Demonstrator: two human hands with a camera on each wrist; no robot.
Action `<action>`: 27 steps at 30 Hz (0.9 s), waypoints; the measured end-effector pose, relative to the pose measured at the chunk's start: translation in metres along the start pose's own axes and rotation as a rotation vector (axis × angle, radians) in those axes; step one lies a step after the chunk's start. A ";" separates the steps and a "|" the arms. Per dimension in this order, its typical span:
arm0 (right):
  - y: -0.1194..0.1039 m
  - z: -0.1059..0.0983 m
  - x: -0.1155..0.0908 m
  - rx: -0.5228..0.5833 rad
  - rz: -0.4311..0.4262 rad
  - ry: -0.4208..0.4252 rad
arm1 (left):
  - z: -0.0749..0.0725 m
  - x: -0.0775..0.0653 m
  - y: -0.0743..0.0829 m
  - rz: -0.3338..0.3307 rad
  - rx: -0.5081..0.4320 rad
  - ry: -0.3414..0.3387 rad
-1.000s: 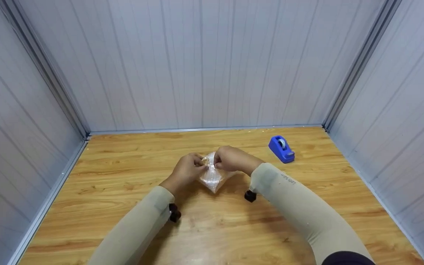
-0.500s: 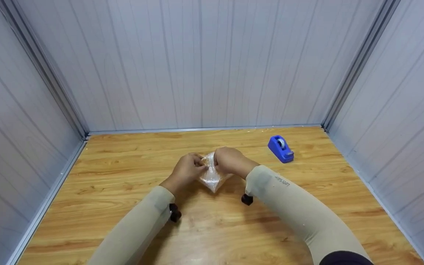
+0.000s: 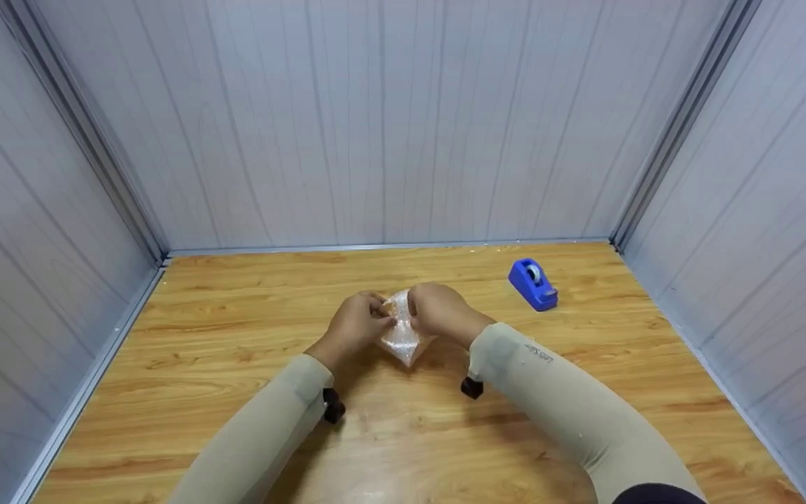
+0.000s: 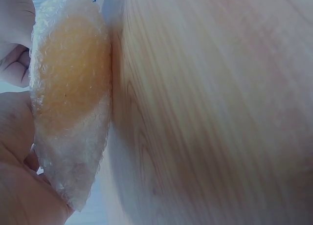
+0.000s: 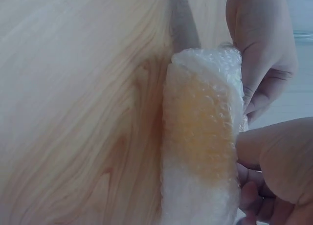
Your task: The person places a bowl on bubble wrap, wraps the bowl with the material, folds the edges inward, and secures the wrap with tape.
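A bubble-wrapped bundle [image 3: 401, 336] sits on the wooden table between the two hands, one pointed corner facing the near side. Through the clear wrap a rounded yellow-orange thing [image 4: 73, 63] shows; its kind is blurred by the bubbles. My left hand [image 3: 357, 323] pinches the bundle's left side with thumb and fingers. On the other side my right hand [image 3: 445, 311] holds the wrap, its fingers curled down and partly hidden in the head view. The right wrist view shows the right thumb [image 5: 252, 149] against the bubble wrap [image 5: 200, 137], fingers bent below it.
A blue tape dispenser [image 3: 534, 284] with a roll of tape stands at the back right of the wooden table [image 3: 249, 322]. Pale panel walls [image 3: 389, 126] enclose the table at the back and both sides. Black wrist cameras [image 3: 472, 387] hang below the sleeves.
My right hand has shifted slightly toward the near side, and the loose wrap on the bundle's right shows less. The left hand keeps its place and grip.
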State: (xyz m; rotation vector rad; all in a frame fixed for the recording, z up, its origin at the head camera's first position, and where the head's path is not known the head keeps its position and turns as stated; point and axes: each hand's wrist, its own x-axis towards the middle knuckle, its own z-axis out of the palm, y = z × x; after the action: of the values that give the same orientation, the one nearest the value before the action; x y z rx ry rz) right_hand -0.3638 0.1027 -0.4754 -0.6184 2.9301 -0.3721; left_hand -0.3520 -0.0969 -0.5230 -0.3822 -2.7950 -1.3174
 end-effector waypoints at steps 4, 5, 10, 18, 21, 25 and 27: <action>0.000 0.004 -0.002 -0.024 -0.005 0.021 | 0.000 -0.001 0.000 0.007 0.003 0.010; 0.000 0.004 -0.002 -0.029 -0.008 0.027 | 0.000 -0.001 0.000 0.003 0.002 0.009; 0.000 0.002 -0.003 -0.021 -0.018 0.031 | -0.001 0.000 0.001 -0.022 -0.002 0.008; 0.004 -0.017 -0.006 0.083 -0.035 -0.039 | 0.001 0.002 0.000 -0.050 -0.006 -0.003; 0.007 -0.023 -0.007 0.123 -0.044 -0.058 | 0.002 0.002 0.000 -0.059 0.008 -0.009; 0.013 -0.027 -0.006 0.150 -0.065 -0.069 | 0.003 0.002 0.001 -0.051 0.018 -0.002; 0.017 -0.027 -0.005 0.164 -0.077 -0.067 | 0.003 0.001 0.001 -0.043 0.020 0.004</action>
State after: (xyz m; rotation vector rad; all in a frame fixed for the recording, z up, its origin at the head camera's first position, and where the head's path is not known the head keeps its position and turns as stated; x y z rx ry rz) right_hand -0.3700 0.1256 -0.4533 -0.7064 2.7827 -0.5815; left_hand -0.3525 -0.0940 -0.5241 -0.3198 -2.8260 -1.2962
